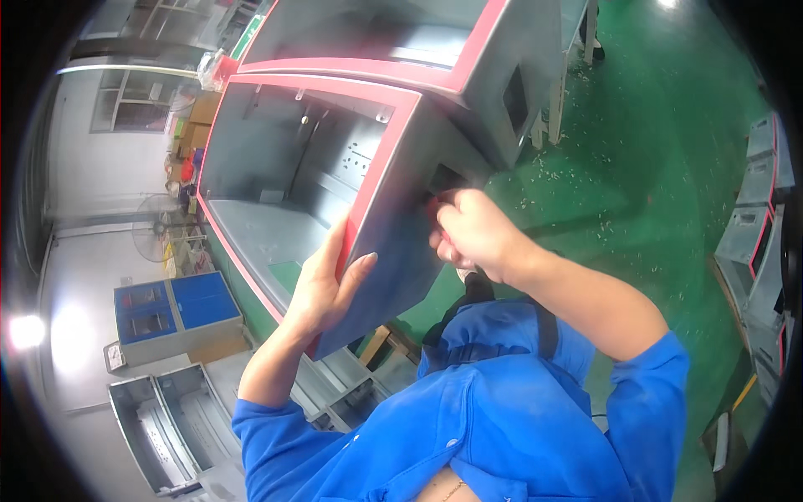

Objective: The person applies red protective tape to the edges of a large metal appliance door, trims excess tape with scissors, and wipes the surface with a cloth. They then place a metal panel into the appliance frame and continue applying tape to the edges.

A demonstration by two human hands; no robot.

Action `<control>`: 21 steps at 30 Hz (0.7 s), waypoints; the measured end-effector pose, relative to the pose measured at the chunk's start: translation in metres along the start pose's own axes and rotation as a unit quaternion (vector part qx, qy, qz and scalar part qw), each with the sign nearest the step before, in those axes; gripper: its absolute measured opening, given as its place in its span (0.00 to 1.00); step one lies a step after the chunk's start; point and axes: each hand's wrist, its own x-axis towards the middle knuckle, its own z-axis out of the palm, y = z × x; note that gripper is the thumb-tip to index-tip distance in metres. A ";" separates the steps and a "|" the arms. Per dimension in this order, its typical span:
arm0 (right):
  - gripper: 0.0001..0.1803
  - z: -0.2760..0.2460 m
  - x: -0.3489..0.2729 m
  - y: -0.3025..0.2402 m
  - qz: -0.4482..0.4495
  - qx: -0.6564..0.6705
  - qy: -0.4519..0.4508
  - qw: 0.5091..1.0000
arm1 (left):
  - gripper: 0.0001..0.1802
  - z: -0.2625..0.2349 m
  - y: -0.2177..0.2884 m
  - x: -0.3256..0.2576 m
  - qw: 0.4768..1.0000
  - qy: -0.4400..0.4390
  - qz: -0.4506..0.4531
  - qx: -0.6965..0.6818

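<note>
- Head view: the grey metal enclosure (pixel 335 167), red-rimmed and open-faced, is raised before the person, probably to reach its side cutout.
- The left hand (pixel 322 289) clasps the enclosure's lower rim, wrist bent back.
- The right hand (pixel 473 234) is curled at the cutout (pixel 443 180); whether it pinches anything is unclear.

The box (pixel 335 192) is grey with a red rim. The floor (pixel 652 159) is green with pale specks. The sleeves (pixel 502 418) are bright blue.
</note>
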 end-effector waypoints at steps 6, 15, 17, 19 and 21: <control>0.07 -0.013 0.003 -0.011 -0.038 0.102 0.046 0.993 | 0.33 0.001 -0.001 -0.002 1.000 0.007 0.007 0.005; 0.09 -0.004 0.002 0.002 -0.076 0.102 0.050 0.991 | 0.30 0.006 0.002 -0.001 0.998 0.030 0.026 0.040; 0.09 -0.002 0.001 0.002 -0.084 0.107 0.046 0.990 | 0.30 0.007 0.000 -0.002 0.998 0.034 0.019 0.043; 0.11 -0.003 0.010 0.012 -0.107 0.051 0.058 0.991 | 0.30 0.008 -0.001 -0.002 0.998 0.041 0.024 0.051; 0.12 0.001 0.014 0.020 -0.155 0.030 0.084 0.984 | 0.30 0.009 -0.002 -0.002 0.997 0.046 0.019 0.064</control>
